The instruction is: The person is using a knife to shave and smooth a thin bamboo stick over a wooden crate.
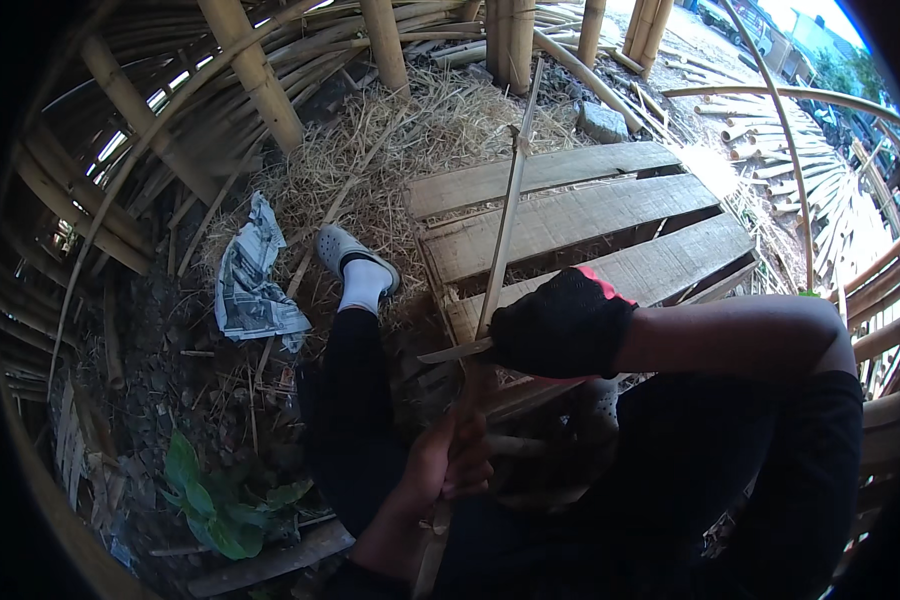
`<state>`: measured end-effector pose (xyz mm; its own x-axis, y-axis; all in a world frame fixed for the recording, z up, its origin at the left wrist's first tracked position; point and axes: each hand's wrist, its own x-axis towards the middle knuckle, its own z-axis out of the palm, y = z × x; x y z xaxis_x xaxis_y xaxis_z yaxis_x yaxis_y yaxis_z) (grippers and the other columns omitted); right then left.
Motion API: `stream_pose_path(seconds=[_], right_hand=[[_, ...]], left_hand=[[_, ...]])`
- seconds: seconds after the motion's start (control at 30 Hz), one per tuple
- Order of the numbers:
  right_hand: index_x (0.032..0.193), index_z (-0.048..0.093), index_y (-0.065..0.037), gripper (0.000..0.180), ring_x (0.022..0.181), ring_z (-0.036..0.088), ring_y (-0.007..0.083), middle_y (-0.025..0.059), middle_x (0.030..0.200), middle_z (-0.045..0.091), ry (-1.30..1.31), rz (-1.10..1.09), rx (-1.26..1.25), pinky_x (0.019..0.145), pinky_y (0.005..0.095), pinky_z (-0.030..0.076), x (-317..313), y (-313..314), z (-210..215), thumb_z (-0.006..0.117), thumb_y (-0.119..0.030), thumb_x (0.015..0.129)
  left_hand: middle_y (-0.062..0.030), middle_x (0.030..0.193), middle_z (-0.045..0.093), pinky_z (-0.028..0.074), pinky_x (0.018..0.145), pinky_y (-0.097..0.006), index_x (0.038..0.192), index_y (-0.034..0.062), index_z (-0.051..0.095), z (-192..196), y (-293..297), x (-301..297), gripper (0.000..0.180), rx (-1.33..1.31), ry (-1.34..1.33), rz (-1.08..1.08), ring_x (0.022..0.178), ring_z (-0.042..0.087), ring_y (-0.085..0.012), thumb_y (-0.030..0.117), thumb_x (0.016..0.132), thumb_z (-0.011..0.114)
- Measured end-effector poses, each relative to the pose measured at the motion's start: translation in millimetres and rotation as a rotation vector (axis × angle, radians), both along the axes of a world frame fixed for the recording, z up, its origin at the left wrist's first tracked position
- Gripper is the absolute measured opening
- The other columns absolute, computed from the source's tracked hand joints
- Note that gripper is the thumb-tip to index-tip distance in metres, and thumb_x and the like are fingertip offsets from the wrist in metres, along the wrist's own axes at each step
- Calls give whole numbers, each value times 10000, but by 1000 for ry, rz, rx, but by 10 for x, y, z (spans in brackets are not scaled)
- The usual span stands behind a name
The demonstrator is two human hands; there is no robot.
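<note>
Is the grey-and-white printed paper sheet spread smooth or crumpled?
Crumpled: the paper sheet shows creases and folds, and its outline is uneven.

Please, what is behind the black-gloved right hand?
Around the right hand, the slatted wooden platform shows behind. The part directly behind the hand is covered, so I cannot tell what lies there.

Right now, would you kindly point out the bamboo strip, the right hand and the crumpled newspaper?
Bamboo strip [510, 200], head view: pale upper stretch.
Right hand [560, 325], head view: gloved back.
Crumpled newspaper [251, 275], head view: sheet's middle.
</note>
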<state>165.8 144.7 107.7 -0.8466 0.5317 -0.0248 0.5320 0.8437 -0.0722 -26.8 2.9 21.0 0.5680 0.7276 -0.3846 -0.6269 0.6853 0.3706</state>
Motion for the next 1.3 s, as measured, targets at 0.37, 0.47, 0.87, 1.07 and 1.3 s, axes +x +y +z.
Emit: stream_pose_path(seconds=[0.37, 0.47, 0.87, 1.07, 1.3], right_hand=[[905, 689, -143, 426, 750, 687, 311, 93, 782, 694, -160, -206, 30, 667, 432, 551, 51, 324, 105, 467, -505, 946], [912, 677, -152, 414, 726, 688, 300, 76, 764, 687, -128, -115, 93, 625, 422, 550, 134, 340, 90, 472, -510, 940], [979, 677, -162, 377, 768, 685, 300, 88, 841, 690, -282, -164, 86, 659, 436, 553, 218, 718, 199, 455, -466, 953], [994, 691, -178, 468, 791, 694, 309, 78, 869, 705, -166, -23, -14, 706, 433, 557, 38, 365, 78, 410, -550, 957], [998, 690, -174, 426, 790, 691, 297, 79, 876, 703, -280, -244, 41, 694, 438, 552, 251, 725, 182, 405, -490, 973]], left_hand=[[72, 503, 283, 225, 317, -160, 826, 192, 375, -21, -4, -40, 358, 44, -63, -26, 344, 280, -28, 484, 1024, 318], [71, 500, 289, 221, 314, -163, 824, 190, 376, 8, -20, -11, 365, 15, -21, -22, 336, 261, -30, 491, 1023, 318], [45, 490, 275, 213, 313, -197, 820, 171, 362, 54, 3, -1, 421, 16, 46, -41, 340, 240, -59, 522, 1025, 252], [49, 492, 276, 218, 317, -190, 825, 175, 364, 30, -26, -38, 416, 43, 108, -20, 343, 242, -50, 524, 1024, 254], [52, 490, 273, 209, 320, -192, 821, 176, 369, 84, 31, -11, 420, 27, 103, -43, 342, 239, -51, 528, 1021, 259]])
